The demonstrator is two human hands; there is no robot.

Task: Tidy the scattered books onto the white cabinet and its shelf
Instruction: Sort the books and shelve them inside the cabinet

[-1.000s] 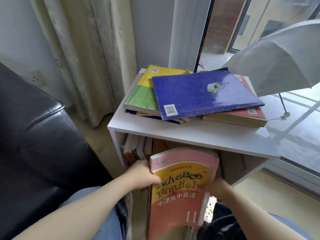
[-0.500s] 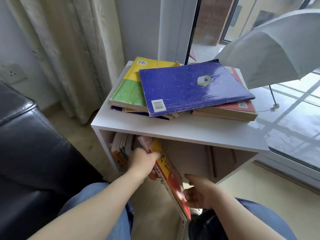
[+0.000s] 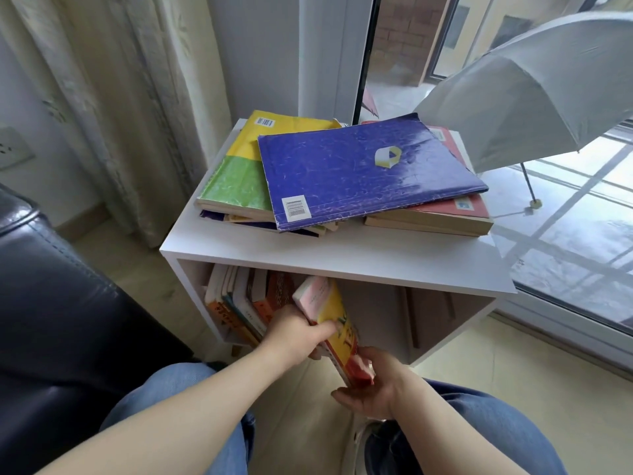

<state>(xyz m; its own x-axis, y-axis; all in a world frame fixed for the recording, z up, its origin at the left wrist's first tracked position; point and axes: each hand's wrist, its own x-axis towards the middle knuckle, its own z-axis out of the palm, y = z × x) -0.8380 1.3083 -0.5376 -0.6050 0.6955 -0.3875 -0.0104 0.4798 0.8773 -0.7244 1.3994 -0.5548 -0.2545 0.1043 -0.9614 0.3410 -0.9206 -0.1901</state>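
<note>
Nearest at 6 o'clock, the right hand [image 3: 371, 385] cups the low red corner of the red-and-yellow book [image 3: 334, 315], its fingers [image 3: 346, 397] curled under the edge and its thumb resting on the cover. Just beyond it, toward 11 o'clock, the left hand [image 3: 294, 335] grips the same book midway, thumb across the yellow cover and the other fingers hidden behind. The book stands on edge with its cover facing 3 o'clock. Its long axis runs from the right palm up toward 11 o'clock, and its pink far end is tipped into the shelf [image 3: 428, 313] of the white cabinet [image 3: 342, 260], just beside the upright books [image 3: 236, 303] packed at the shelf's 9 o'clock side. Farther off, on the cabinet's top, a blue book [image 3: 359, 169] lies across a green-and-yellow book [image 3: 239, 181] and a red book [image 3: 455, 209]. An open grey umbrella [image 3: 531, 90] stands at 2 o'clock.
</note>
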